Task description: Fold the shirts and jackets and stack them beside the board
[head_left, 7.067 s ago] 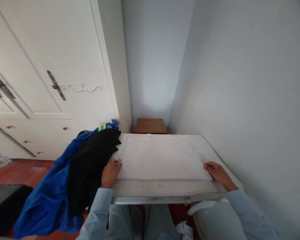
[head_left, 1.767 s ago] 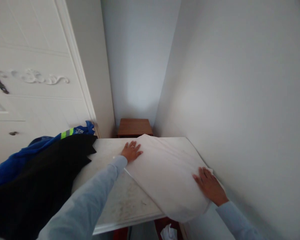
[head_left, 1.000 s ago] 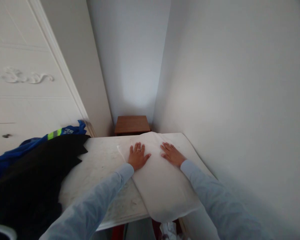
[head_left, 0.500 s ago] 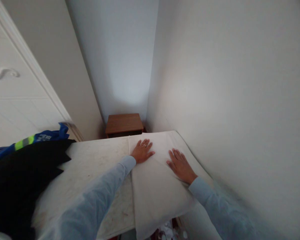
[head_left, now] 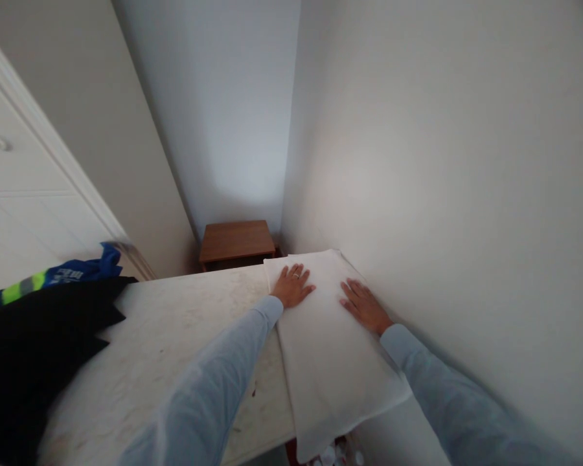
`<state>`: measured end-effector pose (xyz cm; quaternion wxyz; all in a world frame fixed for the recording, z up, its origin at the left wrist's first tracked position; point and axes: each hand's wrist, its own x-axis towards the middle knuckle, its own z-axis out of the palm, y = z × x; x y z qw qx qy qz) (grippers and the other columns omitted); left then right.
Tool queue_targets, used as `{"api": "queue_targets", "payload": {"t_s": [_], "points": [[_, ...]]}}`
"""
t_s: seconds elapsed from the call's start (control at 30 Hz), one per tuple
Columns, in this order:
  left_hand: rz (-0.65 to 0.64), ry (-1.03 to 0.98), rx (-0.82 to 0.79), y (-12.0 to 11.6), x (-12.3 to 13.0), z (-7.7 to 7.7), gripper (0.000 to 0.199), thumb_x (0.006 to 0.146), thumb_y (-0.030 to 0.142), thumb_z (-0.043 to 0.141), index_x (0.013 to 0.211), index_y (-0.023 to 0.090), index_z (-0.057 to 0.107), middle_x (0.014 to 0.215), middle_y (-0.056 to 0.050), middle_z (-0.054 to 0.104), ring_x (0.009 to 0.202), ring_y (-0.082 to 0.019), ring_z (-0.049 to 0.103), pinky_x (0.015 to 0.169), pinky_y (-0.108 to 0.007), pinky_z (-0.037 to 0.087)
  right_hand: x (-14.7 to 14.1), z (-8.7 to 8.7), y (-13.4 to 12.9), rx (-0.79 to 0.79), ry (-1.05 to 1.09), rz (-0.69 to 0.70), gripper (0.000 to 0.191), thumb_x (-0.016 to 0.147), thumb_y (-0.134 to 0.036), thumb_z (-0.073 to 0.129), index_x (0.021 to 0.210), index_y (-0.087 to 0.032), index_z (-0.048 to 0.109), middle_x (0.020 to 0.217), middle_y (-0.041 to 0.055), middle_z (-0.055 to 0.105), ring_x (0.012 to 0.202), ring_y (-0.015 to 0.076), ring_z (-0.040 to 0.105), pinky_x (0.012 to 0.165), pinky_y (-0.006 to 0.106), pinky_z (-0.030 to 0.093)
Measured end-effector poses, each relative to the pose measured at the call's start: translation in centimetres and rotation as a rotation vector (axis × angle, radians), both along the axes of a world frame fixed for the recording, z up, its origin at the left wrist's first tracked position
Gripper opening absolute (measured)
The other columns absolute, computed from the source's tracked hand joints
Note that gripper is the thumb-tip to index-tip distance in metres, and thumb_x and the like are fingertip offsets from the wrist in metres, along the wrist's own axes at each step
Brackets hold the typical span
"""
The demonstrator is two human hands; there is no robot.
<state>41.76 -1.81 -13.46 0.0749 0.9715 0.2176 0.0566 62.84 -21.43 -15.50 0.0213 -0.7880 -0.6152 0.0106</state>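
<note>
A white cloth (head_left: 335, 369) lies along the right side of a pale, stained table (head_left: 175, 343), and its near end hangs over the front edge. Flat on the far left part of the cloth rests my left hand (head_left: 292, 286), fingers spread, a ring on one finger. My right hand (head_left: 366, 306) lies on the cloth's right side by the wall, its fingers stretched out and a little apart. Neither hand grips anything.
Black cloth (head_left: 34, 343) covers the table's left end, with a blue garment with a yellow-green stripe (head_left: 72, 272) behind it. A brown wooden stand (head_left: 237, 239) is in the far corner. A wall (head_left: 442, 194) rises at the right.
Both hands and the white cloth have shifted to the right, and more of the stained tabletop shows left of the cloth. The view has also moved slightly.
</note>
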Motion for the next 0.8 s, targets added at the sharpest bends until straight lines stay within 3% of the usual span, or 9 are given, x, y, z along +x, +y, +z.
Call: {"api": "queue_targets", "payload": {"t_s": [0.5, 0.8], "points": [[0.017, 0.012, 0.017, 1.3, -1.1, -0.4, 0.066, 0.103, 0.057, 0.023, 0.154, 0.018, 0.039, 0.164, -0.013, 0.030, 0.153, -0.029, 0.023, 0.124, -0.049, 0.017, -2.1, 0.9, 1.1, -0.010, -0.018, -0.014, 0.073, 0.103, -0.058, 0.021, 0.156, -0.011, 0.038, 0.163, 0.0213, 0.031, 0.151, 0.0357, 0.028, 0.119, 0.056, 0.026], [-0.073, 0.015, -0.025, 2.6, -1.1, 0.3, 0.067, 0.103, 0.056, 0.022, 0.154, 0.015, 0.037, 0.163, -0.015, 0.032, 0.153, -0.030, 0.023, 0.123, -0.050, 0.020, -1.2, 0.5, 1.1, 0.040, 0.023, -0.023, 0.069, 0.103, -0.057, 0.024, 0.154, -0.014, 0.041, 0.162, 0.0188, 0.033, 0.150, 0.0337, 0.030, 0.119, 0.056, 0.027]]}}
